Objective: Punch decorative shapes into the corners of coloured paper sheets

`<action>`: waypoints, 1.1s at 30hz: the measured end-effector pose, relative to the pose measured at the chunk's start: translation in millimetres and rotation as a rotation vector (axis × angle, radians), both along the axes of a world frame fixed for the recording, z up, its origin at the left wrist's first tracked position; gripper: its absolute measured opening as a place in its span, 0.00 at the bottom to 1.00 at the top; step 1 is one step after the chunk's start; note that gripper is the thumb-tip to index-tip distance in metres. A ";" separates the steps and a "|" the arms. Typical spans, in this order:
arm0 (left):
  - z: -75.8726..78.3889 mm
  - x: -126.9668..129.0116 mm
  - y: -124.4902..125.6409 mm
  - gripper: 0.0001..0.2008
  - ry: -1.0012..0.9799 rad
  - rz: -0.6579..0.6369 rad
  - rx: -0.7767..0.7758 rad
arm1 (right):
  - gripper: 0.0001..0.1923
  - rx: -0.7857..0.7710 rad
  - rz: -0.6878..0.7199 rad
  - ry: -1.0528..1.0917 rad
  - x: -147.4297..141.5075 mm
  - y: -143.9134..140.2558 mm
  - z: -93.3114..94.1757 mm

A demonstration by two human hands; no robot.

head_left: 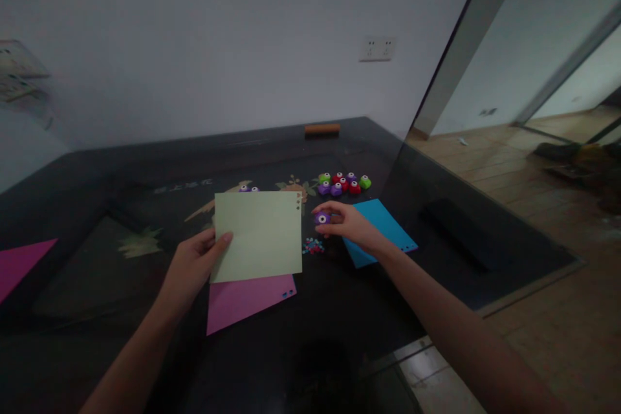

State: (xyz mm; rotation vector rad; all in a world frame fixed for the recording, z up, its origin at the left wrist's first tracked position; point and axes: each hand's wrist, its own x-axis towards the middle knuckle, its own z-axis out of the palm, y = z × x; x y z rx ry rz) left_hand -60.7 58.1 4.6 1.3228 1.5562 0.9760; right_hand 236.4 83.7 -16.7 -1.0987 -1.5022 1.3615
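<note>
My left hand [201, 257] is closed on the left edge of a pale green sheet of paper [258, 236], thumb on top. Small punched holes run down the sheet's top right corner. My right hand [342, 225] pinches a purple craft punch [321, 218] between thumb and fingers, just right of the sheet and apart from it. Under the green sheet shows a pink sheet [250, 301] with small punched holes near its right corner. Tiny punched paper bits [313, 246] lie in a pile below the purple punch.
Several green, red and purple punches [344, 184] stand grouped behind my right hand. Two purple punches [249, 189] peek out behind the green sheet. A blue sheet [381, 223] lies under my right forearm, a magenta sheet [22, 262] far left. An orange-brown bar [322, 130] rests by the wall.
</note>
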 end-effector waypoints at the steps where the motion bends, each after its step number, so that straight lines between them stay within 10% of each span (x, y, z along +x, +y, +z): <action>1: 0.1 0.2 -0.3 0.24 -0.008 -0.012 0.001 | 0.19 -0.002 -0.025 0.009 -0.3 0.1 0.1; 21: 8.2 3.3 -3.8 0.18 -0.075 -0.091 0.074 | 0.21 0.124 -0.272 0.021 21.0 7.1 5.4; 33: 6.1 13.6 -8.7 0.22 -0.137 -0.168 -0.065 | 0.19 0.501 -0.316 -0.145 15.1 -8.7 21.2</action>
